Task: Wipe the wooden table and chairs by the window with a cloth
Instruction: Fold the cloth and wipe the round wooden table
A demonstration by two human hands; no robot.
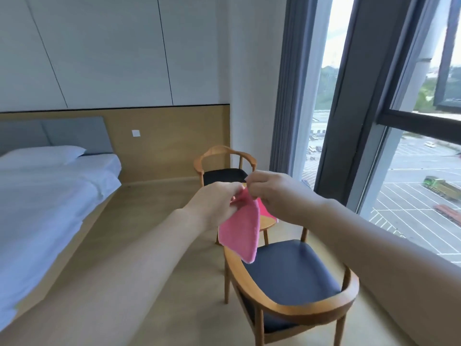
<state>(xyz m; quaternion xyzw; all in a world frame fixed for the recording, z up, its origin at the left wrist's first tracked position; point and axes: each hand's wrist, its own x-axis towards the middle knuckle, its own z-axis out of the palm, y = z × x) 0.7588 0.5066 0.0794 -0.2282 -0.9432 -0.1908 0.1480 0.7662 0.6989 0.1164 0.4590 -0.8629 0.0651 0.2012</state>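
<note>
Pink terry cloth [238,231], pinched at top edge by left hand [214,203] and right hand [270,189] fingers; best spread flat before reaching wooden counter [268,222].

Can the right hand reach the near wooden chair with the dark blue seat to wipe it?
Probably yes. The right hand pinches the pink cloth together with the left hand, above the near wooden chair with the dark blue seat. Nothing lies between them.

Both forearms are bare to the frame edge, with no sleeves showing. The left hand [214,203] and the right hand [272,189] carry no gloves, rings or watch.
</note>
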